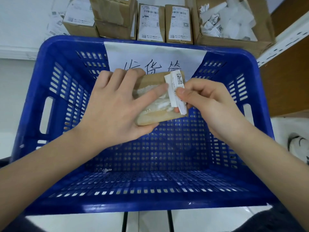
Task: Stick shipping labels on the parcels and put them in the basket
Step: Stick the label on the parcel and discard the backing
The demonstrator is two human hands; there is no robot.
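Note:
A small brown cardboard parcel (155,114) with torn white label remains on its top is held above the blue plastic basket (55,101). My left hand (115,104) grips the parcel from the left, its index finger lying across the top. My right hand (207,104) pinches a crumpled white label strip (174,91) with a QR code between thumb and fingers at the parcel's right end. The basket holds no parcels in view.
Behind the basket stand several brown boxes; two upright ones (150,22) (179,24) carry shipping labels. An open carton (232,20) at the back right is full of crumpled white paper. A paper sign (155,56) hangs on the basket's far wall. A shoe (299,144) is at the right.

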